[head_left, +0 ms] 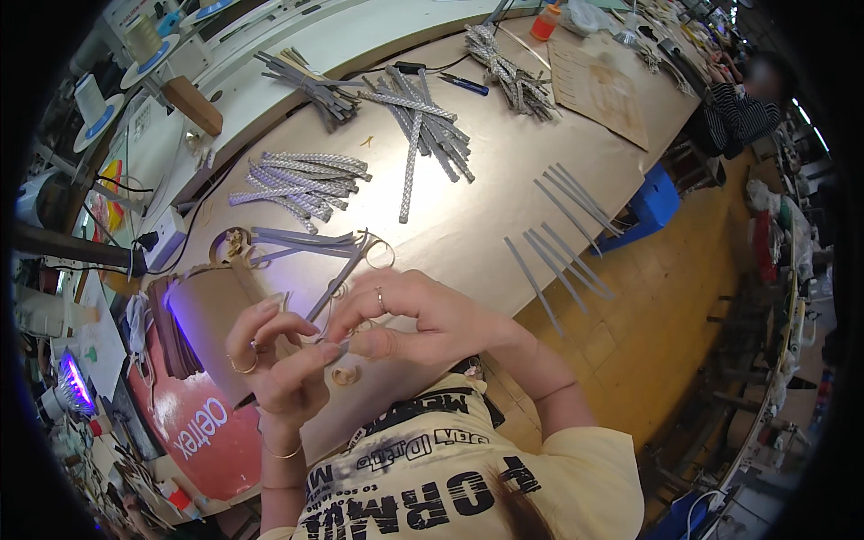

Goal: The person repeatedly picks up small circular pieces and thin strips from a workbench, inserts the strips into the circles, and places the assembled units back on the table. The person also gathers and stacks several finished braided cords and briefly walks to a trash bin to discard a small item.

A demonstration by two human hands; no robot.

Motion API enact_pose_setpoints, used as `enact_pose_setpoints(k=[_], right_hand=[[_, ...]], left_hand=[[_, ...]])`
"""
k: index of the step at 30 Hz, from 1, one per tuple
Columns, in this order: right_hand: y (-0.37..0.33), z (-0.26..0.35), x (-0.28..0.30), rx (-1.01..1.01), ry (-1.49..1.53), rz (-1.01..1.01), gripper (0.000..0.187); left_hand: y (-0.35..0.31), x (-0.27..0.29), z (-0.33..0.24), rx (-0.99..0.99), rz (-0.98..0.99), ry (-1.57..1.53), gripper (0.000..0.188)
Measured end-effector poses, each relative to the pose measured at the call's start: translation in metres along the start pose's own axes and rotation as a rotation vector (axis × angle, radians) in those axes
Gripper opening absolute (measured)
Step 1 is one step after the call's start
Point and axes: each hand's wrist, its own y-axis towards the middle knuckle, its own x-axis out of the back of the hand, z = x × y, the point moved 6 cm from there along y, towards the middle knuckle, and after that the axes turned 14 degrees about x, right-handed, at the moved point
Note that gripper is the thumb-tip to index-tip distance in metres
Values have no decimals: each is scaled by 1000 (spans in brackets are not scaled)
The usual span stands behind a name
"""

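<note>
1. we see our left hand [286, 364] and right hand [421, 317] meeting just above the near side of the desk [490, 229];
2. our left grip is narrow, thumb and fingers pinched on a small grey piece [342, 349]; our right grip is narrow too, on the same piece, its thumb just beside the left fingertips;
3. the piece sits between our two hands, mostly hidden by the fingers; we cannot tell how far it runs behind them;
4. a dark grey strip [335, 292] slants down toward our fingers; a pale curl [380, 254] lies near its upper end;
5. beyond our left hand we have loose grey strips [301, 241], then a pile of silver braided lengths [304, 184];
6. further back lie more braided lengths [427, 126], a blue pen [463, 85] and a cardboard sheet [594, 94];
7. to our right, thin grey strips [538, 255] lie apart in rows at the desk's edge, some jutting past it
</note>
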Motion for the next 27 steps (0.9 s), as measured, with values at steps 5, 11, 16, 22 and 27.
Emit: enact_pose_setpoints(k=[5, 11, 16, 22, 27], right_hand=[[-29, -16, -3, -376, 506, 5, 19], [-104, -21, 178, -504, -447, -342, 13], [-208, -33, 353, -1058, -1083, -389, 38], [-261, -81, 389, -1141, -854, -494, 41], [-266, -92, 403, -1260, -918, -395, 50]], left_hand=[[5, -19, 4, 135, 103, -212, 20], [-5, -22, 30, 305, 102, -92, 46], [-23, 1, 56, 482, 81, -6, 48], [-33, 13, 57, 554, 35, 58, 44], [-25, 8, 49, 443, 71, 204, 42]])
